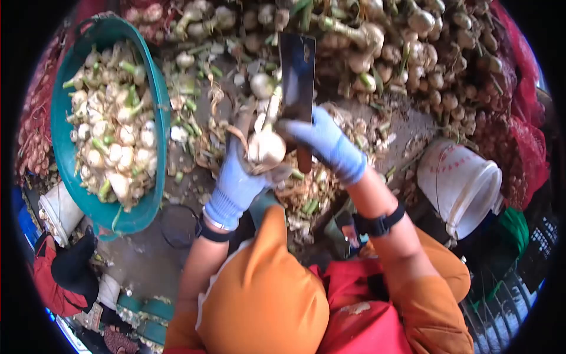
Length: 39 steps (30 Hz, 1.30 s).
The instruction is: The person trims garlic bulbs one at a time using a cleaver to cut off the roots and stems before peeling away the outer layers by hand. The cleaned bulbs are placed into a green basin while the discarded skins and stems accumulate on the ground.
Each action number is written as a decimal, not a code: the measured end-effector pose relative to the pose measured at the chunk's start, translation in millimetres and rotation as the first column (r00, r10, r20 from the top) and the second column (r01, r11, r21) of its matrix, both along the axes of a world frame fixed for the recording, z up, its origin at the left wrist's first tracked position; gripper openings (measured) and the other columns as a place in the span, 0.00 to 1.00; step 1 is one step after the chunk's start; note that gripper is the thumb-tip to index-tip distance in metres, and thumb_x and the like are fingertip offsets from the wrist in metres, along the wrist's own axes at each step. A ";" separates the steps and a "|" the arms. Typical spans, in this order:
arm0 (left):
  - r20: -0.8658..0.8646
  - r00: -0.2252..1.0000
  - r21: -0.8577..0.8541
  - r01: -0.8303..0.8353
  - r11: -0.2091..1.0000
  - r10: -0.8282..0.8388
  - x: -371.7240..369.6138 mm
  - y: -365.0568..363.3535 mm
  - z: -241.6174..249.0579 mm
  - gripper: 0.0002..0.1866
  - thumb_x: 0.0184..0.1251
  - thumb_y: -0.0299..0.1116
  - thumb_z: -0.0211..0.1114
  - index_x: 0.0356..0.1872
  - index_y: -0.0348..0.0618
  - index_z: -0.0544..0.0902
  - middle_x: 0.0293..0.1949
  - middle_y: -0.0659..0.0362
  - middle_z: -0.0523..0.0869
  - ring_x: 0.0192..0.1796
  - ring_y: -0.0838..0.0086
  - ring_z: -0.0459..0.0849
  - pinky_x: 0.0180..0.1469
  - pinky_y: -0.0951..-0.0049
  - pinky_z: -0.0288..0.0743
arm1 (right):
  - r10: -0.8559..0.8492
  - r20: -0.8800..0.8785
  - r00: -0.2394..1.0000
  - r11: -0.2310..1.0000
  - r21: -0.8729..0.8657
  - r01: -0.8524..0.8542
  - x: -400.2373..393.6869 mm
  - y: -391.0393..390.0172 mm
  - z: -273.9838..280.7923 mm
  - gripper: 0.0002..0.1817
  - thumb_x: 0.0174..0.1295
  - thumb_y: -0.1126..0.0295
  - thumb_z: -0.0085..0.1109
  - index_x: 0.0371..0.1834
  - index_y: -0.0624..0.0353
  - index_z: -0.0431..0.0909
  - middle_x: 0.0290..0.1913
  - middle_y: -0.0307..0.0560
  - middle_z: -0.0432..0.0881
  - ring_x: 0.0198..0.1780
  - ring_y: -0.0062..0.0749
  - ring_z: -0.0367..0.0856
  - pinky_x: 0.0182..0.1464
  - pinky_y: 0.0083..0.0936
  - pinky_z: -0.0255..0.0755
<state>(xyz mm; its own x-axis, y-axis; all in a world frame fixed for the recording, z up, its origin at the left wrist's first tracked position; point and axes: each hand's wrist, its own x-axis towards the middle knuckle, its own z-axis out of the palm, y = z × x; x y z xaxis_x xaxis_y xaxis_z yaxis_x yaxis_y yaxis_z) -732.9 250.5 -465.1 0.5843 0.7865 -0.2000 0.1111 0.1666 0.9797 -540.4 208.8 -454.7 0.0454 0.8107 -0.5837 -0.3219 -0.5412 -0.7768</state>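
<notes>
My left hand (237, 180), in a pale blue glove, grips a white garlic bulb (266, 147) by its base, the stalk pointing away from me. My right hand (327, 143), also gloved, is closed on the handle of a dark cleaver (298, 74) whose blade stands upright just right of the bulb's stalk. Cut stalks and roots (306, 194) lie under both hands.
A teal basin (154, 88) at the left holds several trimmed bulbs. A large heap of untrimmed garlic (407, 53) fills the far side. A white bucket (460, 183) lies tipped at the right. Red mesh sacks (525, 135) line the edges. My orange-clad knees (265, 295) are below.
</notes>
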 end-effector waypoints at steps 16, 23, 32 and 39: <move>0.380 0.797 -0.741 -0.043 0.670 0.471 -19.4 43.8 -5.5 0.35 0.71 0.63 0.53 0.63 0.42 0.75 0.53 0.45 0.83 0.53 0.57 0.84 0.55 0.58 0.81 | 0.226 0.896 0.383 0.874 -0.013 -0.487 21.1 58.8 -33.5 0.16 0.54 0.56 0.63 0.39 0.55 0.83 0.44 0.55 0.81 0.45 0.52 0.82 0.48 0.41 0.77; -0.131 0.969 0.597 0.247 0.764 -0.210 -25.1 6.0 -51.8 0.34 0.61 0.33 0.73 0.68 0.43 0.69 0.49 0.57 0.86 0.53 0.65 0.83 0.59 0.63 0.76 | 0.354 0.538 0.765 0.838 0.180 -0.514 -26.6 -22.4 21.5 0.13 0.53 0.59 0.64 0.34 0.57 0.81 0.35 0.55 0.79 0.40 0.53 0.80 0.43 0.43 0.75; -0.053 0.999 -0.052 -0.003 0.999 0.000 -4.0 -4.0 23.3 0.35 0.54 0.33 0.77 0.60 0.39 0.68 0.51 0.55 0.78 0.52 0.72 0.80 0.57 0.67 0.78 | 0.256 0.936 0.241 0.770 -0.047 -0.636 -6.8 -21.4 41.8 0.15 0.52 0.61 0.66 0.42 0.51 0.79 0.43 0.47 0.77 0.39 0.46 0.84 0.38 0.39 0.79; -0.197 0.957 0.353 0.272 0.895 -0.213 3.5 -5.6 49.5 0.39 0.47 0.38 0.82 0.60 0.38 0.71 0.52 0.51 0.78 0.55 0.62 0.80 0.57 0.67 0.75 | 0.178 0.779 0.601 0.984 -0.125 -0.129 28.7 -19.7 -44.7 0.11 0.54 0.64 0.63 0.35 0.57 0.83 0.31 0.51 0.85 0.36 0.42 0.86 0.36 0.35 0.79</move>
<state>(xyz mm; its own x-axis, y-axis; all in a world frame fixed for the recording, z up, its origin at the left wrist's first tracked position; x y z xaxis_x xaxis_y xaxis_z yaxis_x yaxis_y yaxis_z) -729.5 244.9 -415.6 0.7531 0.6575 -0.0206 0.2507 -0.2579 0.9331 -511.7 189.1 -499.5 0.3828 0.8204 -0.4248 0.4890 -0.5701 -0.6602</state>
